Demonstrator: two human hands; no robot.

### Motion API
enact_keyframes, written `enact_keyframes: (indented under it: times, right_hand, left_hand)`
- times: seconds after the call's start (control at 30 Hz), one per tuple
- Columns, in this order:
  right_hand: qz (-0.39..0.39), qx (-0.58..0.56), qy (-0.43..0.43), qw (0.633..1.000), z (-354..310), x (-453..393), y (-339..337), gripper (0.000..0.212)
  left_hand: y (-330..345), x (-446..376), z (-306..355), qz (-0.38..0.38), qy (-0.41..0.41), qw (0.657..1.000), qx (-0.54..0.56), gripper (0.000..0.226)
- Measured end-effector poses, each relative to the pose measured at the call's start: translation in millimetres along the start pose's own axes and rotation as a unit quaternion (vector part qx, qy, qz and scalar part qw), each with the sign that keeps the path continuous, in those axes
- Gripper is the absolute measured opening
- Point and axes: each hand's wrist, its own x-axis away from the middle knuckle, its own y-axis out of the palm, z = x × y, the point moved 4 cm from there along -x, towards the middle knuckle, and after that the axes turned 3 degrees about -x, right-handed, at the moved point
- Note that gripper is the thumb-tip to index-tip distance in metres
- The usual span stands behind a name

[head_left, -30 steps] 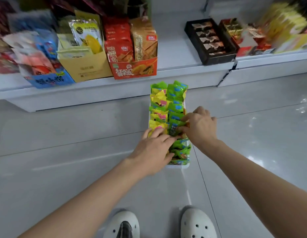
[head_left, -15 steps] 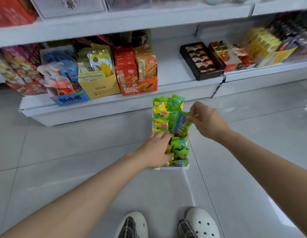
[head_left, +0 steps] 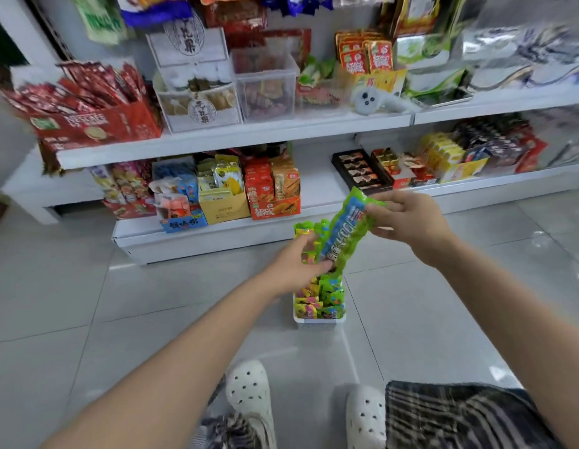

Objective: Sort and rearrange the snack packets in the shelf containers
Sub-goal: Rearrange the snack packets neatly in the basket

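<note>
The right hand (head_left: 408, 226) pinches the upper end of a long green and blue snack packet (head_left: 344, 231), which hangs tilted, its lower end coming down toward the white container (head_left: 318, 320) on the grey tiled floor (head_left: 87, 286); the left hand (head_left: 299, 265) has its fingers curled at the lower end of this same packet, touching it, just above the container (how firmly it holds I cannot tell, because the picture is blurred there). The container stands on the floor in front of the lowest shelf (head_left: 216, 234), between the two arms; it is full of small green, yellow and pink packets (head_left: 317, 306) standing on edge in rows.

Behind, on the lowest shelf, there are an orange display box of biscuits (head_left: 275, 207), a yellow carton (head_left: 223, 209) to its left, and a blue box (head_left: 183, 223) further left; far to the right lies a black tray of chocolates (head_left: 357, 171). On the shelf above stand a red Nescafe box (head_left: 97, 124) at the left, and clear plastic bins (head_left: 265, 89) near the middle.

At the near edge two white clogs (head_left: 249, 393) show, and plaid shorts (head_left: 459, 416) at the right.
</note>
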Motion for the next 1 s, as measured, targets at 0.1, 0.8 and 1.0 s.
enact_keyframes:
  times: [0.1,0.8,1.0]
  right_hand:
    - [-0.054,-0.036,0.046,0.997,-1,9,4,0.015]
    - [-0.038,-0.202,0.010,0.979,-1,-6,0,0.011]
    - [-0.101,-0.283,0.036,0.953,-5,-3,6,0.020]
  left_hand:
    - [-2,14,-4,-0.017,0.003,0.999,0.036,0.060]
    - [16,45,14,-0.243,-0.154,0.826,0.485,0.042]
    - [21,39,19,-0.138,-0.126,0.858,0.478,0.032]
